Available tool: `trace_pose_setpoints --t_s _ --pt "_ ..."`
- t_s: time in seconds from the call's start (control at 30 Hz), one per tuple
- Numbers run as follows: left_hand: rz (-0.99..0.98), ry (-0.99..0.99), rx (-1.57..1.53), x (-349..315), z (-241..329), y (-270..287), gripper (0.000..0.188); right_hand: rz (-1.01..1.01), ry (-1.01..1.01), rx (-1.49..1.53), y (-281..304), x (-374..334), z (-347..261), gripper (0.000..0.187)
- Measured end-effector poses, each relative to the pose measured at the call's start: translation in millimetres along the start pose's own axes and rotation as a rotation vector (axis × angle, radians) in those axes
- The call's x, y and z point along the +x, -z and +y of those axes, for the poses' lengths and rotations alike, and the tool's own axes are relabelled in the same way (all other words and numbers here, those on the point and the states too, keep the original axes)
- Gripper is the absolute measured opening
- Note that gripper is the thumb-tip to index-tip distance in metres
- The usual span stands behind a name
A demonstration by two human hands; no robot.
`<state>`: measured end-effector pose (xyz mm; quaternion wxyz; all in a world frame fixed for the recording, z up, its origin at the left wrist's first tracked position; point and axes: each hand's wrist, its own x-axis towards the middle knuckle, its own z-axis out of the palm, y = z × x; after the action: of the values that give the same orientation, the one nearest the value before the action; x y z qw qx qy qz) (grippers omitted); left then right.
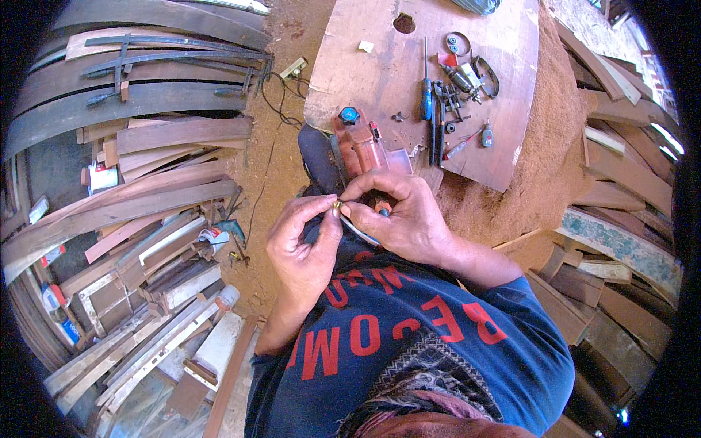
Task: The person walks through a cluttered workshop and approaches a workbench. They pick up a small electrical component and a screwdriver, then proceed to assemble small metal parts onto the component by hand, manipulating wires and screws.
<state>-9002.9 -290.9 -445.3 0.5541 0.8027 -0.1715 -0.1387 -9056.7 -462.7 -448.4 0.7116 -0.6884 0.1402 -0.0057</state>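
Two hands [301, 248], one orange power tool [363, 150], one blue-handled screwdriver [426, 98], one socket strip [294, 68]

The power tool [364, 155] is orange-red, the shirt [409, 303] navy, the scarf [442, 369] grey zigzag-patterned

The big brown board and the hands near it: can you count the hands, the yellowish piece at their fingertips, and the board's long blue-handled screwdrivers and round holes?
Hands: 2, the left hand and the right hand
Small yellowish piece: 1
Long blue-handled screwdriver: 1
Round hole in the board: 1
Total: 5
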Motion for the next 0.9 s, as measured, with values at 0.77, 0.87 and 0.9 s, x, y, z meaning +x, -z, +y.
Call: trace_pose_setpoints --t_s 0.77,0.87,0.9 --pt "0.055 0.172 -0.119 -5 -2 -2 0.012 -0.041 0.175 -0.26 8 5 -5 0.012" --pt "0.074 0.231 -0.27 -5 -2 -5 0.013 -0.05 0.193 -0.232 7 6 0 0.013" --pt "0.077 0.249 -0.278 -5 -1 -5 0.014 -0.042 0.215 -0.22 6 6 0 0.014"
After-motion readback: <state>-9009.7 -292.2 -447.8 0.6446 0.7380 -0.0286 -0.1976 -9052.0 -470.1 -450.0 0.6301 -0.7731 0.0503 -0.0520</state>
